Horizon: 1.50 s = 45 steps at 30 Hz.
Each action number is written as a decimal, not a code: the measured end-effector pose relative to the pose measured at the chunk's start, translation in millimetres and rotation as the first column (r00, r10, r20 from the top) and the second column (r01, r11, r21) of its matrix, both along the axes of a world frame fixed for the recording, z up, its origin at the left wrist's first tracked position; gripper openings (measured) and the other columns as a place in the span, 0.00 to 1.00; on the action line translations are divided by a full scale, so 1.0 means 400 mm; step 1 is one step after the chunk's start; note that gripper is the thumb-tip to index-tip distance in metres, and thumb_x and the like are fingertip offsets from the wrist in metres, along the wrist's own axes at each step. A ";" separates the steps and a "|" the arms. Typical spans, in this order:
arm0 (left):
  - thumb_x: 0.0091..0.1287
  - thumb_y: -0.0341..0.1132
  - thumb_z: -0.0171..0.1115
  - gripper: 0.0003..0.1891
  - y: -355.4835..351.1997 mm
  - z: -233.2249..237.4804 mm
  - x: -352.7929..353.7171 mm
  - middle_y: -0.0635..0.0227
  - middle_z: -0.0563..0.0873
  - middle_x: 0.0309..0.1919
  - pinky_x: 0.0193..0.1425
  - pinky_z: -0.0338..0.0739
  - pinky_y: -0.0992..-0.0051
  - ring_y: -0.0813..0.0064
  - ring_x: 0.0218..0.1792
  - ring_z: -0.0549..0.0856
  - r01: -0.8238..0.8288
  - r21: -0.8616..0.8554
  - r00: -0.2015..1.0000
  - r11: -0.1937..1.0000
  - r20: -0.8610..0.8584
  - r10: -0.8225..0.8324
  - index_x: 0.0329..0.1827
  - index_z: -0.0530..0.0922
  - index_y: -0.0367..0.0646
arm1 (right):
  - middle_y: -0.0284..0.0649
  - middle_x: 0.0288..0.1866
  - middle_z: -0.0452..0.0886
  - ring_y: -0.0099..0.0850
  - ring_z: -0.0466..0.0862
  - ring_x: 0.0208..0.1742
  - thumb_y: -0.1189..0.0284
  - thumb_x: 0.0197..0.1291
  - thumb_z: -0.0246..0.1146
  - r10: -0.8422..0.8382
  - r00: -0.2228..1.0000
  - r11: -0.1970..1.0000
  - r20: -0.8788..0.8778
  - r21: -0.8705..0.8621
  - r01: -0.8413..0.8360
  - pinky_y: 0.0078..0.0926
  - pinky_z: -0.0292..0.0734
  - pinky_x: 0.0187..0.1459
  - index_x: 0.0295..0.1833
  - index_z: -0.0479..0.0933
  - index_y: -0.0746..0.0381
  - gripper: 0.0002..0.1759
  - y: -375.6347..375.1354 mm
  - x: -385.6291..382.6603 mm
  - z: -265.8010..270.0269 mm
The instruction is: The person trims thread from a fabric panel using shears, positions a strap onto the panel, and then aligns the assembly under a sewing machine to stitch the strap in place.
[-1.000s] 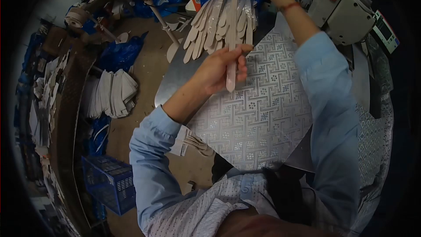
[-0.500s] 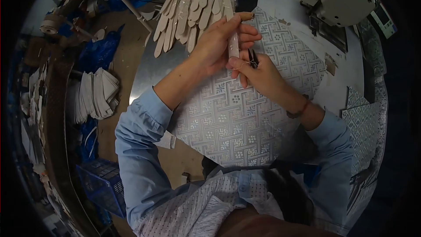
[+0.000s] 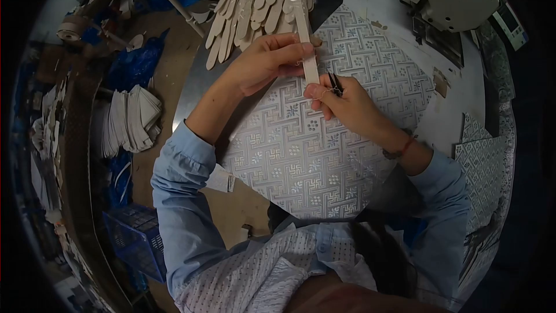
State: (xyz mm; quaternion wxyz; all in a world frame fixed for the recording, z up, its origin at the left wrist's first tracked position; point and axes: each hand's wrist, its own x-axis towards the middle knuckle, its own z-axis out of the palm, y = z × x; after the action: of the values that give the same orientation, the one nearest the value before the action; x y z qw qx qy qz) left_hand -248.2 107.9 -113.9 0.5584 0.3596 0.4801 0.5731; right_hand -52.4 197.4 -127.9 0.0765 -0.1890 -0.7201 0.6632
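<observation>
A long pale strap (image 3: 310, 69) runs down from the far end of the table into my two hands. My left hand (image 3: 267, 62) is closed on its middle part, thumb on top. The near end is pinched between thumb and fingers of my right hand (image 3: 352, 103). Small black thread snips (image 3: 335, 84) also sit in my right hand, their tips pointing up. A thin loose thread (image 3: 329, 91) shows beside the right thumb. Beneath both hands lies a grey sheet (image 3: 301, 153) with a raised geometric and floral pattern.
Several similar round-ended straps (image 3: 236, 17) lie fanned at the back of the table. A sewing machine (image 3: 457, 0) stands at the back right. Patterned pieces (image 3: 479, 165) are stacked at right. On the left are bundled pale pieces (image 3: 130, 119) and a blue crate (image 3: 136, 237).
My left hand has drawn back left and down, its fingers now curled around the strap instead of spread beneath it. My right hand has shifted slightly downward, still holding the strap's end and snips.
</observation>
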 end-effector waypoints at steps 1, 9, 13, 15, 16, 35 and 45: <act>0.71 0.41 0.67 0.16 -0.006 -0.004 -0.004 0.69 0.87 0.46 0.53 0.80 0.77 0.81 0.47 0.85 -0.006 -0.006 1.000 1.000 0.004 0.006 0.54 0.83 0.39 | 0.34 0.26 0.81 0.17 0.75 0.23 0.63 0.72 0.61 0.033 0.999 0.999 0.035 0.022 -0.034 0.17 0.72 0.26 0.38 0.79 0.66 0.16 0.002 -0.003 0.000; 0.71 0.38 0.67 0.12 -0.005 -0.022 0.007 0.73 0.88 0.36 0.40 0.76 0.84 0.87 0.35 0.82 -0.158 0.119 0.973 0.980 -0.148 0.175 0.47 0.87 0.38 | 0.34 0.32 0.76 0.22 0.75 0.28 0.68 0.65 0.69 -0.017 0.963 0.710 -0.268 0.675 0.201 0.23 0.72 0.27 0.39 0.75 0.66 0.13 0.020 -0.026 0.057; 0.70 0.38 0.68 0.11 -0.001 -0.030 0.007 0.72 0.87 0.33 0.39 0.76 0.84 0.87 0.33 0.81 -0.167 0.140 0.969 0.976 -0.157 0.189 0.45 0.88 0.39 | 0.39 0.33 0.76 0.32 0.79 0.29 0.72 0.64 0.67 0.074 0.963 0.457 -0.258 0.868 0.197 0.32 0.76 0.30 0.38 0.73 0.66 0.11 0.044 -0.051 0.018; 0.69 0.37 0.68 0.11 -0.005 -0.035 -0.006 0.72 0.88 0.32 0.38 0.76 0.84 0.87 0.32 0.81 -0.160 0.141 0.944 0.977 -0.269 0.193 0.45 0.88 0.38 | 0.39 0.33 0.76 0.33 0.78 0.29 0.73 0.65 0.66 0.129 0.956 0.514 -0.265 0.842 0.164 0.31 0.75 0.31 0.38 0.73 0.65 0.09 0.044 -0.048 0.039; 0.69 0.37 0.68 0.11 -0.007 -0.035 -0.005 0.72 0.88 0.32 0.38 0.76 0.84 0.87 0.32 0.81 -0.170 0.140 0.943 0.975 -0.264 0.203 0.45 0.88 0.38 | 0.40 0.33 0.76 0.33 0.78 0.29 0.74 0.66 0.65 0.180 0.943 0.568 -0.278 0.813 0.131 0.29 0.75 0.32 0.37 0.73 0.65 0.07 0.044 -0.045 0.052; 0.72 0.39 0.65 0.12 0.007 -0.042 0.026 0.72 0.87 0.33 0.38 0.80 0.85 0.87 0.33 0.84 -0.214 0.122 0.950 0.969 -0.207 0.235 0.46 0.86 0.37 | 0.36 0.45 0.77 0.32 0.86 0.34 0.76 0.49 0.75 0.085 0.924 0.337 -0.373 0.883 0.325 0.27 0.84 0.32 0.48 0.78 0.58 0.20 0.013 -0.061 0.013; 0.72 0.37 0.65 0.12 0.013 -0.056 0.022 0.69 0.88 0.37 0.43 0.82 0.83 0.84 0.36 0.86 -0.226 0.150 0.952 0.963 -0.174 0.251 0.48 0.85 0.37 | 0.39 0.41 0.82 0.34 0.87 0.37 0.81 0.54 0.69 0.199 0.827 0.499 -0.526 0.781 0.376 0.27 0.84 0.35 0.44 0.78 0.61 0.12 0.035 -0.073 -0.004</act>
State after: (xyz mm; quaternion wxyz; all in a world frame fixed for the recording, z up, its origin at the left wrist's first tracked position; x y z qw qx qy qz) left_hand -239.3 113.0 -136.4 0.4121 0.3872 0.5337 0.6288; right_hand -81.5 211.5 -129.6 0.4006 0.0366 -0.8853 0.2335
